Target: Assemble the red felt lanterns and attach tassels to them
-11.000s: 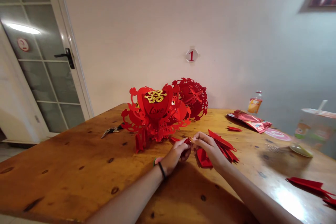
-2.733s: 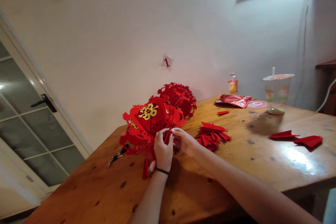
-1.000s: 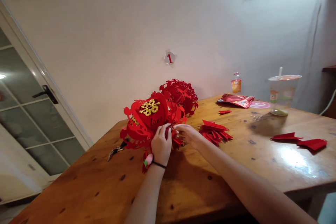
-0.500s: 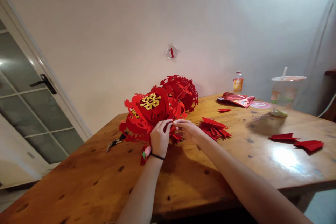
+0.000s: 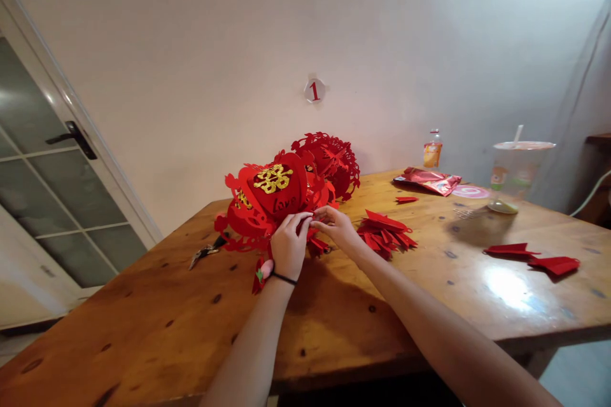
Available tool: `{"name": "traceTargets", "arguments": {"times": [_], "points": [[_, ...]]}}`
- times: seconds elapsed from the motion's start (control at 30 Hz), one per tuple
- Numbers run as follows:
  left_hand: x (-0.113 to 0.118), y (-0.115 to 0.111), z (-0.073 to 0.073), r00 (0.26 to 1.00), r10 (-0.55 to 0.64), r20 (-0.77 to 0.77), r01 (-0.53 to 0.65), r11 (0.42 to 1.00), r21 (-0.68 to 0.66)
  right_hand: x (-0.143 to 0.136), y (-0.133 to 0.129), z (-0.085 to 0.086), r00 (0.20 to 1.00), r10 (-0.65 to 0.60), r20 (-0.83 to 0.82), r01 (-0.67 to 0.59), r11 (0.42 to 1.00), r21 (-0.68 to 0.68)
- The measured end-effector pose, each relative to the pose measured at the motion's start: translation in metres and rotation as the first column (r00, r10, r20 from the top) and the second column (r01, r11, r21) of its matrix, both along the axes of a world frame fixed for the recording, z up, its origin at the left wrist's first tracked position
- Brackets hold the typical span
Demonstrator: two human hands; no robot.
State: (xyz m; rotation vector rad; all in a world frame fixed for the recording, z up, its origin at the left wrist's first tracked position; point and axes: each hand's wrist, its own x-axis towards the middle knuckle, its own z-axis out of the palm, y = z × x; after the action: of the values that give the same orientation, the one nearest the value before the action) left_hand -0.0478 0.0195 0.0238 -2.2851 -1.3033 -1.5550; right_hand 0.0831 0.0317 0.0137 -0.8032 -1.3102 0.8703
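Note:
A red paper lantern with a gold character and the word "Love" lies on its side on the wooden table. At its near right edge my left hand pinches a small red part of it. My right hand meets it there, thumb and forefinger closed together; what they grip is too small to name. A second red cut-paper lantern rests behind. Right of my hands lies a pile of folded red paper pieces.
Keys lie left of the lantern. Toward the back right are a red foil packet, a bottle and a plastic cup with a straw. Two red pieces lie near the right edge. A wall stands behind.
My right hand's fingers have drawn closer together and nearer to my left fingertips. The view has shifted slightly. The lanterns remain in about the same place.

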Motion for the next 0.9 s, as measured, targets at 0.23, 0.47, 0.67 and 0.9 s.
{"name": "traceTargets", "arguments": {"times": [0.23,0.47,0.67,0.9], "points": [[0.001,-0.003,0.000,1.000,0.022,-0.012,-0.022,0.999,0.025,0.005,0.000,-0.002,0.930,-0.262,0.258,0.210,0.954,0.215],[0.000,-0.003,0.000,1.000,0.010,-0.019,-0.010,0.999,0.037,0.009,-0.003,-0.001,0.869,-0.337,0.362,0.223,0.920,0.321],[0.001,-0.002,-0.002,1.000,0.008,-0.010,-0.007,0.999,0.042,0.010,-0.006,0.001,0.863,-0.354,0.360,0.231,0.911,0.343],[0.001,-0.001,-0.004,1.000,-0.004,-0.002,0.004,0.999,0.035,0.011,-0.006,0.001,0.841,-0.359,0.404,0.219,0.910,0.352]]}}
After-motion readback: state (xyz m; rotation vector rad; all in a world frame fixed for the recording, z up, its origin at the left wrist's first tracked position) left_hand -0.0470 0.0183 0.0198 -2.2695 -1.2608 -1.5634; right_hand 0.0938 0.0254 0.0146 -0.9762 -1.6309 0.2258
